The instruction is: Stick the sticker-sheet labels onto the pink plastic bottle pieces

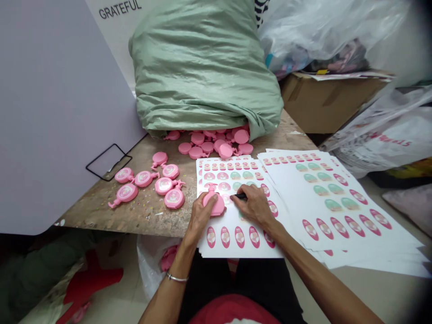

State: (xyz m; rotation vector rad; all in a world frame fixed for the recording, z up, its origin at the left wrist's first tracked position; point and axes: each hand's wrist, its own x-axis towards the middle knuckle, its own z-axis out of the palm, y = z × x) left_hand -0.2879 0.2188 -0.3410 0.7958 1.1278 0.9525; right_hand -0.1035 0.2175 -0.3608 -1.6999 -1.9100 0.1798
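My left hand [201, 211] grips a flat round pink toy pump bottle [216, 205] with a small spout on top, over the left side of a sticker sheet [219, 228]. In my right hand [254, 204] is a slim black tool [240, 196], pinched between the fingers; its kind cannot be made out. Its tip is at a sticker just right of the bottle. The sheet, on top of a stack, bears pink ovals, pink rounds and green stickers. Several pink toy bottles with round stickers [174, 198] lie to the left on the wooden table [141, 220].
A green cloth sack [205, 67] spills plain pink toy bottles [197, 152] behind the sheets. More sticker sheets [290, 193] lie to the right. A black wire frame [108, 163] stands at left, near a pale panel [60, 112]. A cardboard box [324, 99] stands back right.
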